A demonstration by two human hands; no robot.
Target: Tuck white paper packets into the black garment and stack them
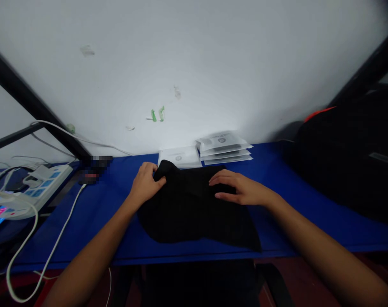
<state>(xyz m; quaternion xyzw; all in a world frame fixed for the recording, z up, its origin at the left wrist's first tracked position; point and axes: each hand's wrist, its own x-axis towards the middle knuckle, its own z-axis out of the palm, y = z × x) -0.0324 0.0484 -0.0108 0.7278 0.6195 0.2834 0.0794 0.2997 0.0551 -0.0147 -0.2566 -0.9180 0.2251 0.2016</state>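
A black piece of cloth lies spread on the blue table in front of me. My left hand is closed on the cloth's upper left corner, pinching it between thumb and fingers. My right hand lies flat on the cloth's upper right part with the fingers stretched out toward the left.
Flat white packets are stacked at the back of the table against the white wall, with another white packet to their left. A white power strip with cables sits at the left. A large black bag stands at the right.
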